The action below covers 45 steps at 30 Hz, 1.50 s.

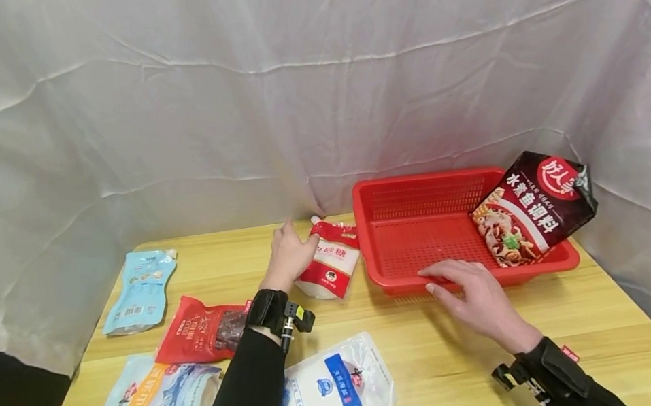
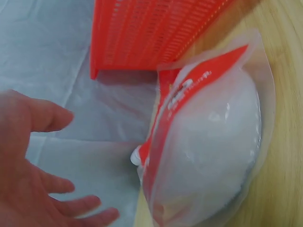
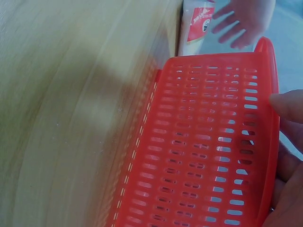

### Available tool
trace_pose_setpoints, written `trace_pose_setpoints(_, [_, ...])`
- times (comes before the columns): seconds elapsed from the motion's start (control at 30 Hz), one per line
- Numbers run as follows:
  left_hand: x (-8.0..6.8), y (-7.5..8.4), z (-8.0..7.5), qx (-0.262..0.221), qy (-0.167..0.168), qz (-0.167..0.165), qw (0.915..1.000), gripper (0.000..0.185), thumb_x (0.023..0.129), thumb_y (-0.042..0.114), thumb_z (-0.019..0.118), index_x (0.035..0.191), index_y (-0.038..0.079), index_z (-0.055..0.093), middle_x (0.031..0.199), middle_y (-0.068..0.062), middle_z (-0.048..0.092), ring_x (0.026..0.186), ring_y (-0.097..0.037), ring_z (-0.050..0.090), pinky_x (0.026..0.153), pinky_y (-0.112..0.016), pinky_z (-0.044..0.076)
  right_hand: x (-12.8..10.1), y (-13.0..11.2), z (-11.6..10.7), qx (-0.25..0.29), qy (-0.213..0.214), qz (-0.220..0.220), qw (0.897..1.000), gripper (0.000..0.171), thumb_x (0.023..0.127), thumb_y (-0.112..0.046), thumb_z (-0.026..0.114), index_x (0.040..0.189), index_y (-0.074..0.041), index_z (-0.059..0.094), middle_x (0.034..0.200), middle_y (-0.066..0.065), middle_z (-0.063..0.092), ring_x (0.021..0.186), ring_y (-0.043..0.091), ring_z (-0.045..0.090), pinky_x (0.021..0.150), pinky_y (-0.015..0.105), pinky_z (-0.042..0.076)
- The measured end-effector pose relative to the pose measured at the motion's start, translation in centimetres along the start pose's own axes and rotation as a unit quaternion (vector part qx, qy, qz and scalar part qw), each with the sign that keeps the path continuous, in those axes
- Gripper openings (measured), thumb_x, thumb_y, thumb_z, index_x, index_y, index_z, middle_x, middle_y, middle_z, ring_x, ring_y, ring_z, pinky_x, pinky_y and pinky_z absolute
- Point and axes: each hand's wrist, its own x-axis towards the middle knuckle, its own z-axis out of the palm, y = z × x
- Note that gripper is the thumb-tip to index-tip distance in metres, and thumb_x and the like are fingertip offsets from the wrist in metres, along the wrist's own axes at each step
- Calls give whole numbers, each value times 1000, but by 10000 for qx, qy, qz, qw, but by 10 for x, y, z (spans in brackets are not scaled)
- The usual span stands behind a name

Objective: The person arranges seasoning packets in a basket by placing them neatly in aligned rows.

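Note:
My left hand (image 1: 291, 257) reaches over the left edge of a red and white pouch of white sugar (image 1: 333, 260) with a white spout cap. In the left wrist view the fingers of that hand (image 2: 42, 165) are spread, with a gap between them and the bulging pouch (image 2: 208, 142). My right hand (image 1: 476, 296) holds the front rim of a red plastic basket (image 1: 378, 251), thumb on the outer side and fingers over the inside. A black and red fish seasoning packet (image 1: 532, 206) leans in the basket's right end, its top sticking out past the rim.
Left on the wooden table (image 1: 447, 379) lie a light blue spout pouch (image 1: 142, 289), a red packet of dried food (image 1: 194, 330) and a blue-orange salt bag (image 1: 159, 396). A clear and white salt bag (image 1: 337, 386) lies in front. Pale cloth (image 1: 311, 95) hangs behind.

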Motion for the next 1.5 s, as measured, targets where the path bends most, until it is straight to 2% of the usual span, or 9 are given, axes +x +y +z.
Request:
trace_pose_setpoints(0.17, [1, -7, 2, 262, -462, -626, 9966, 87, 102, 42, 60, 162, -3, 18, 158, -30, 29, 141, -43, 39, 116, -59, 39, 0, -1, 0, 2, -14, 12, 10000, 28, 89, -10, 80, 116, -15, 76, 112, 1, 76, 103, 24, 71, 85, 41, 47])
trace_pose_setpoints(0.33, [-2, -11, 5, 404, -738, -919, 9922, 89, 100, 46, 62, 159, -6, 23, 147, -31, 39, 130, -43, 47, 108, -56, 46, 0, -2, 0, -11, -12, 46, 10000, 28, 89, -10, 80, 116, -15, 77, 112, 2, 76, 103, 25, 71, 85, 40, 46])
trace_pose_setpoints(0.6, [-6, -15, 10, 660, -867, -856, 9904, 94, 90, 54, 73, 150, -8, 36, 128, -25, 51, 119, -38, 51, 100, -49, 49, -1, -1, 0, -31, 0, 37, 10000, 28, 89, -11, 81, 116, -16, 77, 111, 0, 76, 103, 24, 71, 84, 41, 46])
trace_pose_setpoints(0.73, [-8, -15, 11, 632, -926, -963, 9890, 91, 85, 53, 79, 144, -5, 41, 120, -21, 53, 114, -35, 54, 93, -44, 51, -1, -1, 0, -30, -5, 36, 10000, 28, 89, -11, 81, 116, -16, 77, 111, 0, 76, 103, 24, 71, 84, 41, 47])
trace_pose_setpoints(0.97, [-10, -13, 10, 428, -907, -1207, 9876, 80, 82, 46, 85, 135, 1, 46, 115, -17, 56, 107, -32, 58, 87, -41, 52, 0, -2, -1, -17, -1, 33, 10000, 28, 89, -9, 80, 116, -15, 77, 110, -1, 76, 102, 24, 72, 84, 41, 47])
trace_pose_setpoints(1.2, [-9, -14, 11, 499, -888, -1143, 9882, 62, 83, 44, 85, 119, 2, 57, 104, -12, 66, 94, -27, 63, 76, -34, 50, 0, -2, -1, 11, -12, 67, 10000, 27, 89, -9, 80, 115, -16, 77, 111, -1, 76, 103, 24, 71, 86, 42, 47])
trace_pose_setpoints(1.4, [-9, -14, 13, 456, -821, -1160, 9888, 62, 82, 41, 87, 118, 2, 55, 103, -13, 64, 95, -28, 63, 79, -36, 51, 0, -2, -1, 37, -26, 98, 9999, 27, 89, -9, 80, 115, -16, 77, 110, -2, 76, 103, 24, 71, 87, 44, 47])
trace_pose_setpoints(1.5, [-8, -13, 15, 487, -784, -1145, 9891, 76, 82, 40, 88, 132, -2, 49, 109, -16, 62, 101, -31, 61, 87, -40, 52, 0, -3, -1, 38, -39, 116, 9999, 27, 89, -9, 80, 115, -15, 77, 110, -1, 76, 102, 24, 71, 87, 44, 47])
